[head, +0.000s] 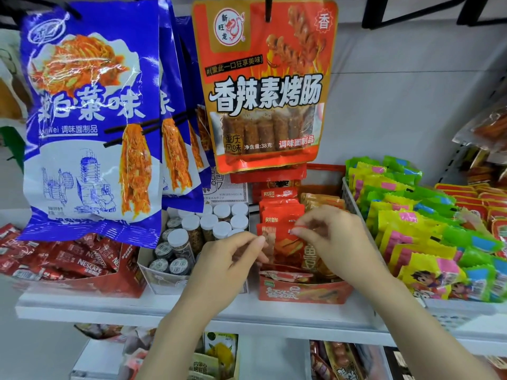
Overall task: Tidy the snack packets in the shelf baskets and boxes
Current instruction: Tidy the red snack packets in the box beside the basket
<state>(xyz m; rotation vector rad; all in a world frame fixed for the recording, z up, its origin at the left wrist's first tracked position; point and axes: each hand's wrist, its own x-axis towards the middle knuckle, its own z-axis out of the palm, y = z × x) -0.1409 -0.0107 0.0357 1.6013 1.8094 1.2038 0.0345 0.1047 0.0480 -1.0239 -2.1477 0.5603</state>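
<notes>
Hanging blue bags [90, 119] and red bag [264, 86] overhang the boxes, leaving a low gap above the shelf [192, 311].

You have glossy plastic film right in front of you: the big blue bags [90, 119] hanging at upper left catch the light in creased white streaks, and the red-orange bag [264, 86] beside them shines more evenly, with a clear window low on its face. The red packets [279, 215] standing in the red box [301, 293] look like smooth printed film; the box itself reads as matt printed cardboard. Left of it, the small jars [192, 231] are clear with matt white lids. The green and yellow packets [411, 215] on your right are shiny, with crimped, zigzag edges. The shelf [109, 308] is smooth, matt white.
</notes>
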